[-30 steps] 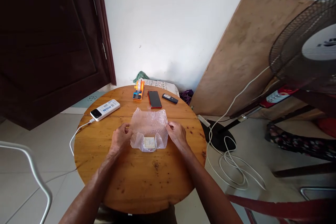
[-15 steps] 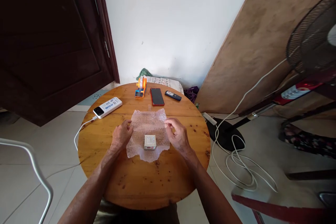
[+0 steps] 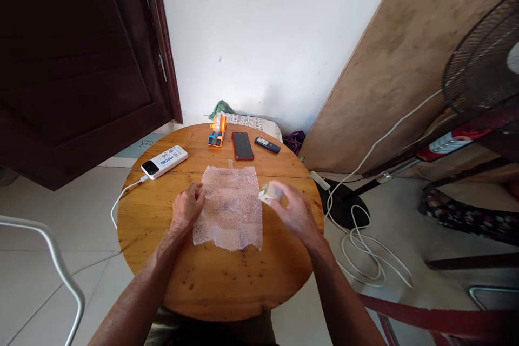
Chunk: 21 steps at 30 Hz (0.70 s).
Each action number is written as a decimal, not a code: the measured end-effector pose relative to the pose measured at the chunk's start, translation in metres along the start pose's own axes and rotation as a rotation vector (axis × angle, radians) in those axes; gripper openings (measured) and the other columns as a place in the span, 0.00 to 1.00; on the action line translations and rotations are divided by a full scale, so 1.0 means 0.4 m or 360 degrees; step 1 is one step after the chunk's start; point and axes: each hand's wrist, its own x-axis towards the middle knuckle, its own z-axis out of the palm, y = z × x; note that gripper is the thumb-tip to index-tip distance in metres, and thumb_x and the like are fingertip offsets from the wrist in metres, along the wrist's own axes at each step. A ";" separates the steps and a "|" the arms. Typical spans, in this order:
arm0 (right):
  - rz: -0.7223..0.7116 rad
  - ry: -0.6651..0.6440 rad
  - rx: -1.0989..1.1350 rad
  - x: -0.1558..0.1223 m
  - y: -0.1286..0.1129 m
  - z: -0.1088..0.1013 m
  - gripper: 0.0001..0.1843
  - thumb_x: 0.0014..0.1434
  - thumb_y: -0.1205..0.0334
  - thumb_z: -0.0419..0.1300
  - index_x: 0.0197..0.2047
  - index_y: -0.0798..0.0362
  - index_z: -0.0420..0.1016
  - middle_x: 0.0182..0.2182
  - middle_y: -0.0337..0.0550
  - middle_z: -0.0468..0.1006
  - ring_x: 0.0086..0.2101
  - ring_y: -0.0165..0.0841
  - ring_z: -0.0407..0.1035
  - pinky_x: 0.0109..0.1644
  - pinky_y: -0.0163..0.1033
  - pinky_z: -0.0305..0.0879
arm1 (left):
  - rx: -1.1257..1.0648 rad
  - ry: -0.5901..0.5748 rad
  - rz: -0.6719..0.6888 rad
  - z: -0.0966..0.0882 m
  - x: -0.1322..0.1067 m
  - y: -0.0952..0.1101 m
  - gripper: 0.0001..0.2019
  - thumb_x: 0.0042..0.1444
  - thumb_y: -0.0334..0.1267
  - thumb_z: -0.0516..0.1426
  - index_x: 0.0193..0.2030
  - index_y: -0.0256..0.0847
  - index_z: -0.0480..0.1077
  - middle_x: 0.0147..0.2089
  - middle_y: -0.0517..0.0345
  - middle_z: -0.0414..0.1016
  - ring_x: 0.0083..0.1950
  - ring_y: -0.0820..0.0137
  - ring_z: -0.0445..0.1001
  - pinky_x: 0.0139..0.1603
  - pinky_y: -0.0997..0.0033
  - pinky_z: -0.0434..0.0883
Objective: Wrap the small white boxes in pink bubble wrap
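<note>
A sheet of bubble wrap (image 3: 229, 208) lies flat in the middle of the round wooden table (image 3: 219, 275). My left hand (image 3: 187, 208) rests on the sheet's left edge with its fingers curled. My right hand (image 3: 292, 211) is just off the sheet's right edge and holds a small pale box (image 3: 269, 192) lifted above the table; the hand is a little blurred.
At the table's far side lie a white power bank (image 3: 164, 161) with its cable, an orange tape dispenser (image 3: 216, 133), a red-cased phone (image 3: 243, 145) and a small dark remote (image 3: 267, 145). A standing fan (image 3: 478, 81), looped white cable (image 3: 365, 254) and a leaning board (image 3: 405, 59) are at the right.
The bubble wrap was opened out flat. My right hand picked the small box off the sheet and carried it to the right. My left hand stayed at the sheet's left edge.
</note>
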 end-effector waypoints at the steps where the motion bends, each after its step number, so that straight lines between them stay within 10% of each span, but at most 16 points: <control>1: 0.0061 0.0020 -0.0093 -0.001 0.037 -0.009 0.20 0.58 0.59 0.60 0.55 0.50 0.73 0.49 0.50 0.80 0.49 0.46 0.74 0.53 0.52 0.69 | -0.0003 0.0006 -0.0012 0.002 -0.001 -0.001 0.16 0.62 0.38 0.54 0.55 0.43 0.74 0.38 0.56 0.81 0.38 0.64 0.77 0.37 0.70 0.64; 5: 0.0125 -0.0023 -0.0326 -0.021 0.121 -0.007 0.23 0.57 0.61 0.59 0.56 0.54 0.73 0.54 0.56 0.77 0.51 0.51 0.72 0.53 0.57 0.68 | 0.0002 0.0032 -0.0045 0.010 -0.005 -0.003 0.16 0.62 0.38 0.54 0.55 0.45 0.74 0.41 0.55 0.82 0.41 0.63 0.78 0.38 0.70 0.65; 10: 0.0049 0.0229 -0.0287 -0.034 0.058 0.021 0.17 0.62 0.58 0.56 0.52 0.52 0.76 0.56 0.54 0.74 0.53 0.47 0.70 0.57 0.55 0.66 | 0.0046 0.0036 -0.0061 0.010 -0.010 0.002 0.16 0.62 0.37 0.54 0.55 0.46 0.74 0.43 0.56 0.83 0.43 0.64 0.79 0.39 0.71 0.66; 21: 0.0253 -0.0504 -0.0775 0.139 -0.134 0.061 0.22 0.65 0.71 0.48 0.61 0.57 0.66 0.50 0.57 0.77 0.50 0.42 0.71 0.52 0.44 0.65 | 0.0080 0.0085 0.0047 0.017 -0.025 0.001 0.17 0.62 0.35 0.54 0.57 0.45 0.73 0.43 0.55 0.83 0.43 0.63 0.80 0.40 0.69 0.70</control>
